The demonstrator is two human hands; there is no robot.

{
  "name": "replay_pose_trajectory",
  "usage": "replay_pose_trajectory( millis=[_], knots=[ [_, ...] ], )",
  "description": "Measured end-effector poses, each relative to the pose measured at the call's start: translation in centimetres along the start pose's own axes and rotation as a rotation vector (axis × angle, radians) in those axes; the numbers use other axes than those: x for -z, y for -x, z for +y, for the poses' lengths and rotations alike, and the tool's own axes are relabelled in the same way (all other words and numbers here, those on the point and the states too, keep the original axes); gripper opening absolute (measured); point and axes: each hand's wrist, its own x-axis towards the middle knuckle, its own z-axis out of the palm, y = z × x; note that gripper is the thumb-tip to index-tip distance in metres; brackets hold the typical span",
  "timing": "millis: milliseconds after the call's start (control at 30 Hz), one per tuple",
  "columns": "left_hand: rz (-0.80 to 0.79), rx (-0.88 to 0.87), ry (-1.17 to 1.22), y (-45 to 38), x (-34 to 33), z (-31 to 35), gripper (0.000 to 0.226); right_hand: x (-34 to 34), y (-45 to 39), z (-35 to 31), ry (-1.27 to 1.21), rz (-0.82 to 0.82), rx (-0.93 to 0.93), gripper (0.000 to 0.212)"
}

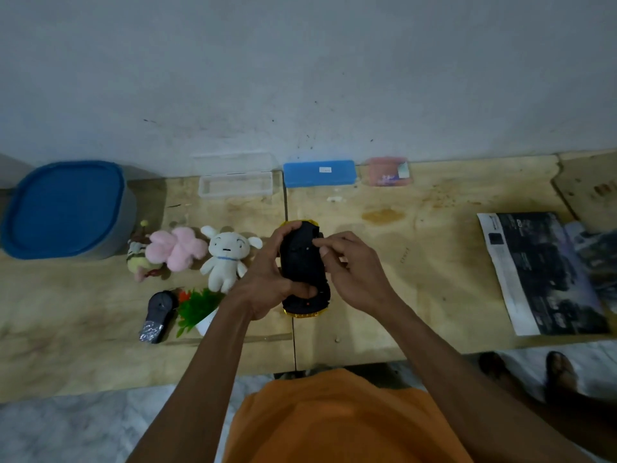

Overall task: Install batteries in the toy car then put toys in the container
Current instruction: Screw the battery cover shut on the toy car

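Plywood table (434, 248) against grey wall (300, 61); both hands, left (267, 279) and right (354, 272), grip upturned toy car (302, 262).

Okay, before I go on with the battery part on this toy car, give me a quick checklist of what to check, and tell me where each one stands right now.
1. Toy car turned underside up: ok, the black base faces the camera.
2. Left hand grip steady: ok, fingers wrap round the car's side.
3. Right hand at the base: ok, fingertips touch the upper part.
4. Battery cover open: cannot tell, fingers hide it.
5. Batteries within reach: cannot tell, none visible on the table.
6. Container ready for toys: not ok, the blue lid is on.
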Motion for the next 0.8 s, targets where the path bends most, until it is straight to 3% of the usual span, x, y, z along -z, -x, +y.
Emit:
replay_pose_trajectory(
  millis=[100, 200, 367, 467, 633, 800],
  knots=[
    [0.061, 0.05, 0.012, -0.6, -0.6, -0.9, 0.106, 1.3, -1.8, 2.9, -0.017, 0.046, -0.138, 0.02],
    [0.118, 0.093, 0.067, -0.5, -1.4, -2.0, 0.104, 2.3, -2.9, 7.0, 0.175, 0.093, -0.258, 0.017],
    [0.203, 0.145, 0.1, -0.3, -2.6, -2.6, 0.107, 0.7, -3.9, 11.4, 0.381, -0.139, -0.296, 0.033],
    [0.238, 0.148, 0.076, -0.5, -3.2, -2.4, 0.108, -0.3, -4.6, 12.1, 0.379, -0.131, -0.348, 0.044],
    [0.252, 0.147, 0.076, -0.5, -3.5, -2.1, 0.108, -0.5, -5.6, 12.7, 0.395, -0.127, -0.348, 0.029],
    [0.243, 0.15, 0.089, -0.5, -3.7, -2.1, 0.108, 0.1, -5.9, 10.9, 0.14, -0.104, -0.346, 0.049]
  ],
)
